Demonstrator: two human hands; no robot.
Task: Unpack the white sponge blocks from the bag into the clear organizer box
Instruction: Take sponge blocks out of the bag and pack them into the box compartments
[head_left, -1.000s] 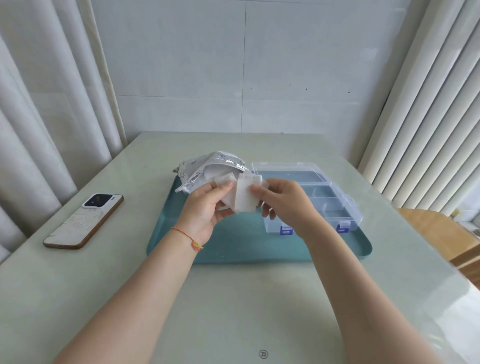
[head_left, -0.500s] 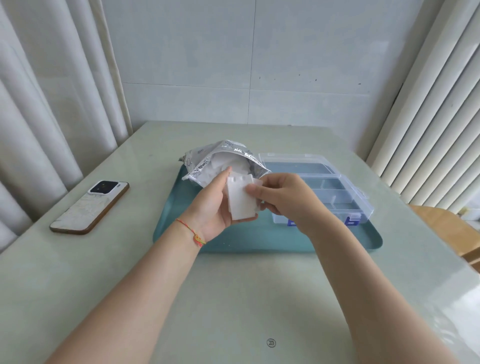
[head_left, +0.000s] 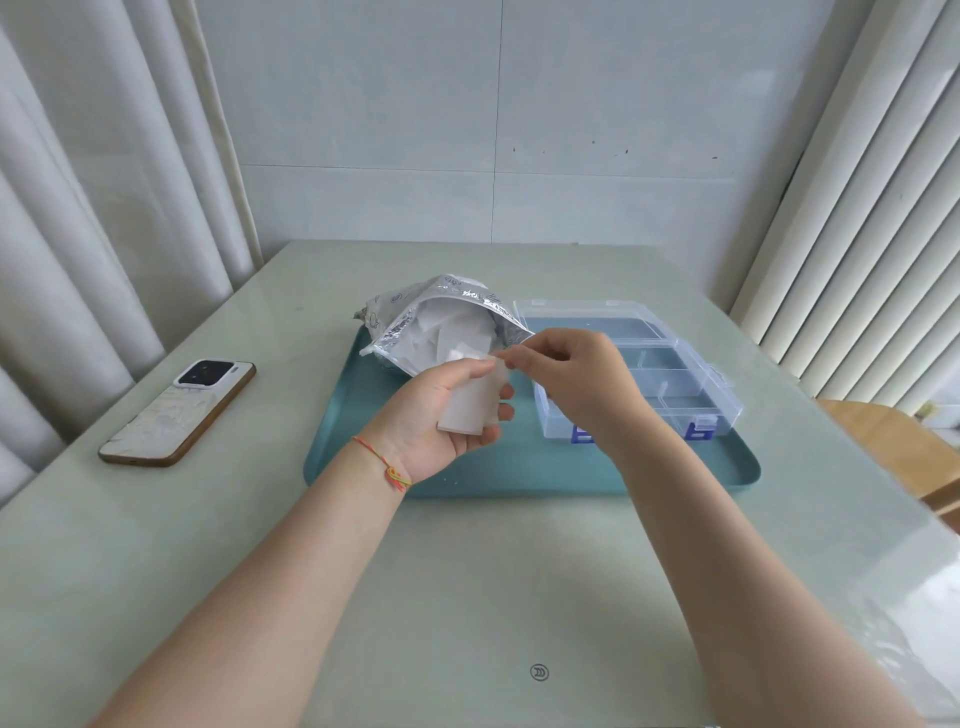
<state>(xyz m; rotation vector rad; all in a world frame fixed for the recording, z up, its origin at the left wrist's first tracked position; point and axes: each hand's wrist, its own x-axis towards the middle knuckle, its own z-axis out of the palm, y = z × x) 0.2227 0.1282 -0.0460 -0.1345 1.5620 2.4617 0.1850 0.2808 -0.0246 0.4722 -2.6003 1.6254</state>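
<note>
A stack of white sponge blocks (head_left: 470, 402) lies in my left hand (head_left: 436, 415), whose fingers curl around it above the teal tray (head_left: 363, 457). My right hand (head_left: 571, 379) pinches the stack's top edge with thumb and forefinger. Behind the hands the silver foil bag (head_left: 415, 322) lies open on the tray with more white blocks showing inside. To the right stands the clear organizer box (head_left: 675, 374), lid open, dividers visible, blue latches at its front.
A phone (head_left: 176, 410) lies face down on the pale green table at the left. Curtains hang at both sides and a tiled wall stands behind. A wooden chair (head_left: 893, 441) shows at the right edge.
The sponge stack has tipped flatter into my left palm, and my right hand has shifted from its side up to its top edge. The camera view has dropped slightly.
</note>
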